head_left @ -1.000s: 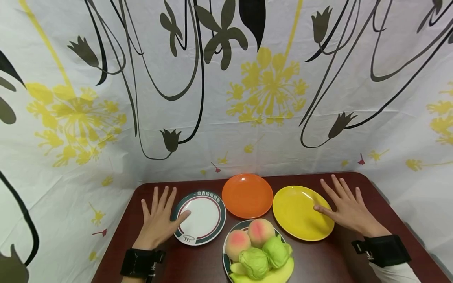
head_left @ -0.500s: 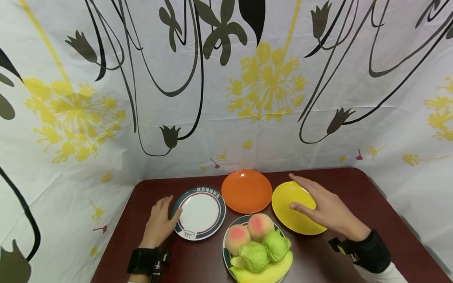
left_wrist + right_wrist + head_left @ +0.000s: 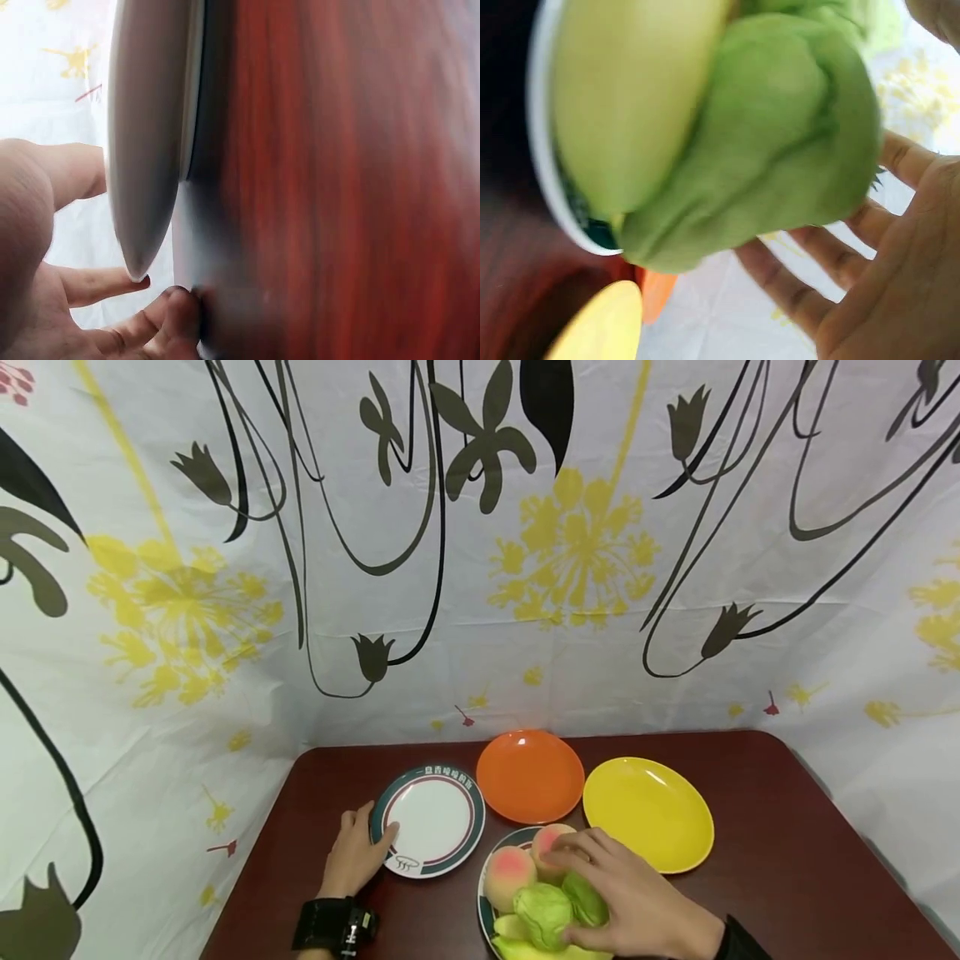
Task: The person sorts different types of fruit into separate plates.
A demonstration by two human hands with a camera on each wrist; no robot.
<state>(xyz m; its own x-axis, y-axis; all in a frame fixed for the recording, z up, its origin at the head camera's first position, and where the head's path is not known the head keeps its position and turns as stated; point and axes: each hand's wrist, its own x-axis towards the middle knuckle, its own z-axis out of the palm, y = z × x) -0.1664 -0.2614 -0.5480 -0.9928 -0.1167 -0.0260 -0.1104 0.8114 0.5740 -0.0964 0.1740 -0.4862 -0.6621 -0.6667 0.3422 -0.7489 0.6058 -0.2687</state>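
Observation:
My left hand (image 3: 354, 857) is at the left edge of a white plate (image 3: 437, 817) with a dark green rim. Its thumb lies over the rim and its fingers are against the outer edge, as the left wrist view shows. My right hand (image 3: 636, 893) arches over a plate (image 3: 484, 893) of fruit and vegetables. Its spread fingers reach around the right green cabbage (image 3: 780, 142), thumb held apart from it in the right wrist view. A second cabbage (image 3: 543, 913), two peaches (image 3: 510, 875) and a banana (image 3: 634, 97) share this plate; the hand partly hides one peach.
An orange plate (image 3: 530, 777) stands at the back middle, with a yellow plate (image 3: 648, 810) to its right. The dark red table (image 3: 780, 843) ends at a flower-printed white cloth (image 3: 465, 593) hanging behind.
My left hand goes from spread fingers beside the white plate to holding its edge. My right hand moves from over the yellow plate leftward and nearer, down to the cabbages.

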